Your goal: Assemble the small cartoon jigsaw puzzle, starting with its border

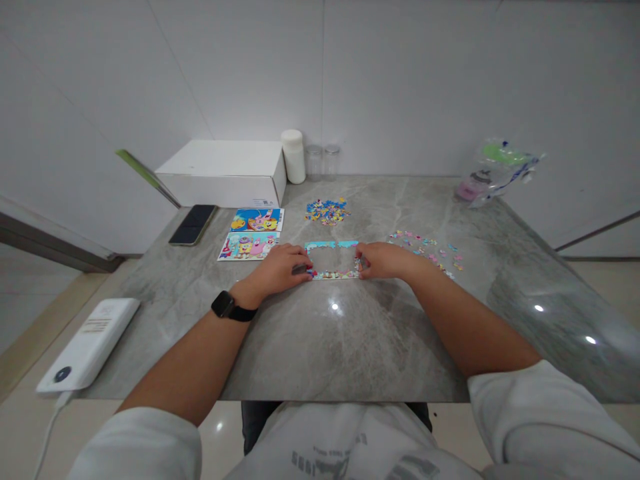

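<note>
My left grip (pixel 293 268) and right grip (pixel 374 261) curled at opposite sides of the puzzle border (pixel 333 275), grey worktop (pixel 320 333) beneath.

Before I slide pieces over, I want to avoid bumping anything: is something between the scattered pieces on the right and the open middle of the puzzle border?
Yes, the right hand. It is at the right side of the puzzle border, between the open middle and the scattered pieces.

Grey table (pixel 330 347) — phone (pixel 193 225), white box (pixel 225 170)
</note>
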`<state>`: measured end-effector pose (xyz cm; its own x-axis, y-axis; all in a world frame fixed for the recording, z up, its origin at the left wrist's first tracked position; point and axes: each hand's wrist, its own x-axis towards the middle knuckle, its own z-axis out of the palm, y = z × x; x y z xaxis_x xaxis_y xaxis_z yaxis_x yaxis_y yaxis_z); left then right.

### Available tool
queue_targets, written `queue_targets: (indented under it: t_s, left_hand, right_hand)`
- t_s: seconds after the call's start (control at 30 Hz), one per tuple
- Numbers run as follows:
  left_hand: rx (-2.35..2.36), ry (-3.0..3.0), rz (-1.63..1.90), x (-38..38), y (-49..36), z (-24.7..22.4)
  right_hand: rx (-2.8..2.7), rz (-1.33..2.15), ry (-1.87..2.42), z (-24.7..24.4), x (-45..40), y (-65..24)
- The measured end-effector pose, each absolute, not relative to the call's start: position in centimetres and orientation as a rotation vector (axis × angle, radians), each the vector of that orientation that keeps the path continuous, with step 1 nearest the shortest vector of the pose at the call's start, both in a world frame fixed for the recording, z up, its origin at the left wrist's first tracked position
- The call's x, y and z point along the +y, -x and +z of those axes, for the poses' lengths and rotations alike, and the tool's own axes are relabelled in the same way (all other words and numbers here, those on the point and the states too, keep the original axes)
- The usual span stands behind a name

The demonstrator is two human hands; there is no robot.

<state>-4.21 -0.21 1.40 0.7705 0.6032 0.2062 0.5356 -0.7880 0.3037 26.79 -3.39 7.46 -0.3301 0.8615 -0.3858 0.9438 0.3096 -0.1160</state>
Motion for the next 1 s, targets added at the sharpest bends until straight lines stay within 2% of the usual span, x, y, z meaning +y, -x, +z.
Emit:
queue_targets:
  t_s: [0.47,0.83,1.0]
  left_hand:
    - [0.928,-2.7,0.429,-0.4,4.0,1.7]
    - [1.082,-2.607,0.47,-0.4,4.2,1.3]
    - [1.226,-2.519,0.624,0.0,4.5,1.7]
  right_hand:
    - [2.384,-0.384,-1.683,3.7,-2.0,-26.7]
    - [2.381,-0.418,-1.707,4.9,-1.9,-26.8]
    - [2.408,-0.398,-1.831,5.7,-1.3,-27.6]
